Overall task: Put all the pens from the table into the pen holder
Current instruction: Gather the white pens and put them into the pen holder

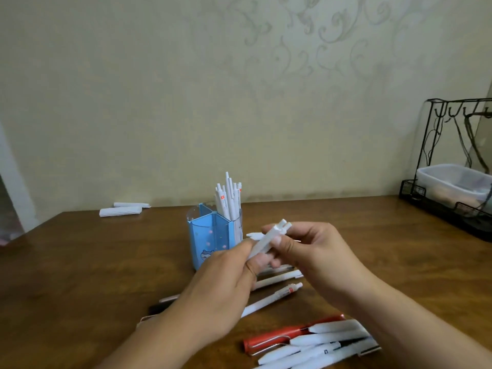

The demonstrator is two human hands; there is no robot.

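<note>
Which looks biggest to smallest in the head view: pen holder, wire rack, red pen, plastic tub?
1. Wire rack
2. Pen holder and plastic tub: look alike, unranked
3. Red pen, though it lies nearest the camera and is partly covered

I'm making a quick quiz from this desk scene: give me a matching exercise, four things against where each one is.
Things:
1. red pen
2. pen holder
3. wire rack
4. rolled white papers

Places:
A. far left on the table, by the wall
B. near edge, among white pens
C. far right of the table
D. centre, just beyond the hands

Pairs: 1-B, 2-D, 3-C, 4-A
</note>
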